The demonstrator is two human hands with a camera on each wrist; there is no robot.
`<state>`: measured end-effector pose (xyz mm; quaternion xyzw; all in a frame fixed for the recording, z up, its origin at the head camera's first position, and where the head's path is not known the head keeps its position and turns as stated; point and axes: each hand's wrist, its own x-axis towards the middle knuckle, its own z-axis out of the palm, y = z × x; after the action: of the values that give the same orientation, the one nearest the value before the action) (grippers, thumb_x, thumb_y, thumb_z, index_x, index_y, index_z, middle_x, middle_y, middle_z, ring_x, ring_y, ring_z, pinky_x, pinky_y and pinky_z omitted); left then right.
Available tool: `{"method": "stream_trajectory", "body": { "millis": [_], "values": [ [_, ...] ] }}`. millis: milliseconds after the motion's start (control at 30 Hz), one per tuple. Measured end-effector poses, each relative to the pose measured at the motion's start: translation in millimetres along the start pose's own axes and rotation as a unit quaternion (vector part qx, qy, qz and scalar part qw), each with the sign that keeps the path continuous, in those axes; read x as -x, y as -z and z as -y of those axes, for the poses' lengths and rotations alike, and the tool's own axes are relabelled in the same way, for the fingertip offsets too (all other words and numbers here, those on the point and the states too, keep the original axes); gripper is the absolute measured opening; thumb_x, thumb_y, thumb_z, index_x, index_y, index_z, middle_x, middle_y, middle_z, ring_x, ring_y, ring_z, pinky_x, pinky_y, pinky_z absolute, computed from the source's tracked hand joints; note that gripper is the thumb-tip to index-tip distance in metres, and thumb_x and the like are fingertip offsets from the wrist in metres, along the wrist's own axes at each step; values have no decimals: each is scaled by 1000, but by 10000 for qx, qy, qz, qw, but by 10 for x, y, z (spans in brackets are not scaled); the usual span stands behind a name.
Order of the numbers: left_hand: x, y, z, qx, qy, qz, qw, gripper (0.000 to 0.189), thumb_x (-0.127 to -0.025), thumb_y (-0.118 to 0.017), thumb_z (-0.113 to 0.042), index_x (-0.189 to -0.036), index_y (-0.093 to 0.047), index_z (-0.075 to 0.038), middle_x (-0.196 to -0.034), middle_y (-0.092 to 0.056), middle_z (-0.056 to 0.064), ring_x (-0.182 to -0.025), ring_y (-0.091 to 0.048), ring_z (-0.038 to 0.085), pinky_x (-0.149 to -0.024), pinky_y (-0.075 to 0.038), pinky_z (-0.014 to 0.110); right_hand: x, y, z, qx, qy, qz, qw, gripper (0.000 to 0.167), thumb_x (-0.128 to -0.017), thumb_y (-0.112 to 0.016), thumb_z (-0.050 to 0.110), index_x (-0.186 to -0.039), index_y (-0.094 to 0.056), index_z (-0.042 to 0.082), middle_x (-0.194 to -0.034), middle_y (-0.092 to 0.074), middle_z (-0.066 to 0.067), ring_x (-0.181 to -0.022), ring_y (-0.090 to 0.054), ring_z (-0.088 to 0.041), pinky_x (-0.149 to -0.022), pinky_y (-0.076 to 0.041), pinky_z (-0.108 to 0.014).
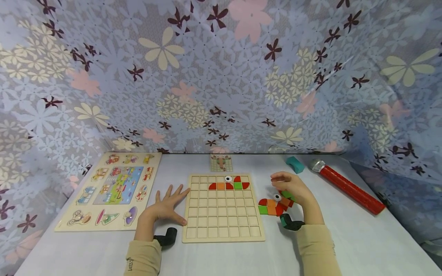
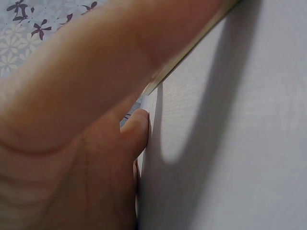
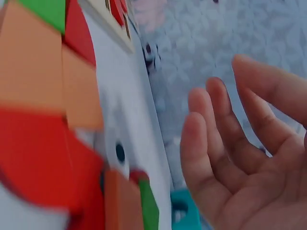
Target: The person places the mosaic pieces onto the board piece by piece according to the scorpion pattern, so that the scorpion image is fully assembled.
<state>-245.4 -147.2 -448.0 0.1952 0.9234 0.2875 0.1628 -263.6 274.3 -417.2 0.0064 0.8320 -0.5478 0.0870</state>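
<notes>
A square wooden grid board (image 1: 222,221) lies on the table. In its top rows sit red rounded pieces (image 1: 212,186), an orange square (image 1: 220,186), a green square (image 1: 238,185) and a round eye piece (image 1: 228,179). My left hand (image 1: 167,207) spreads its fingers along the board's left edge, thumb and forefinger touching it. Right of the board is a loose group with a green square (image 1: 263,209), orange pieces (image 1: 272,208), red pieces and another eye piece (image 1: 277,197). Above that group hovers my right hand (image 1: 293,188), fingers loosely bent, nothing in them in the right wrist view.
Behind the board lies a small picture card (image 1: 221,165) with a grid. A wooden picture puzzle (image 1: 138,222) is at the left. A teal block (image 1: 295,165) and a red microphone (image 1: 350,188) lie at the right. Flowered cloth (image 1: 221,76) hangs behind the table.
</notes>
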Motion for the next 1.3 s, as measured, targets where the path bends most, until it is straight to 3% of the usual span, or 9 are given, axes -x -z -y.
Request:
{"method": "stream_trajectory", "body": {
  "millis": [167,400,700,1000,1167,1300],
  "values": [
    [-4,-3,2,0,14,-11,10000,109,-58,-85,-36,-146,-26,-13,-153,-9,18,-137,8,44,-99,16,67,67,170,-88,334,-89,-347,9988,41,-89,-58,13,-123,-49,-8,-122,-54,-24,-96,-58,-18,-84,-48,-32],
    [-1,-5,15,94,-27,-22,9999,109,-58,-85,-36,-147,-26,-13,-154,-9,18,-138,9,44,-99,17,66,110,285,-226,751,-324,-253,9963,43,-81,-64,5,-120,-51,-9,-123,-52,-28,-106,-50,-35,-85,-45,-38],
    [-18,-21,35,68,17,16,10000,109,-57,-85,-37,-147,-26,-14,-154,-8,17,-138,10,43,-100,18,66,65,224,-327,1059,-370,-370,9930,39,-78,-68,3,-113,-56,-9,-118,-51,-29,-108,-44,-40,-85,-46,-43],
    [-28,-24,20,23,34,3,10000,109,-57,-85,-38,-146,-27,-15,-154,-9,17,-138,9,43,-100,17,66,65,221,-288,673,-711,-1009,9901,40,-84,-63,8,-120,-53,-7,-109,-52,-21,-92,-50,-26,-70,-47,-23],
    [-24,-14,15,24,32,-10,10000,110,-57,-85,-38,-146,-27,-15,-154,-9,17,-138,9,44,-100,17,66,46,202,-197,148,-869,-961,9915,50,-87,-63,22,-130,-49,-1,-108,-51,-10,-87,-53,-14,-73,-49,-17],
    [-20,-12,21,16,16,-2,10000,109,-57,-85,-38,-146,-26,-14,-154,-9,17,-137,10,44,-99,17,66,27,160,-100,-297,-730,-784,9938,54,-90,-59,23,-133,-43,-5,-101,-55,-2,-83,-55,-6,-74,-49,-16]
  ]
}}
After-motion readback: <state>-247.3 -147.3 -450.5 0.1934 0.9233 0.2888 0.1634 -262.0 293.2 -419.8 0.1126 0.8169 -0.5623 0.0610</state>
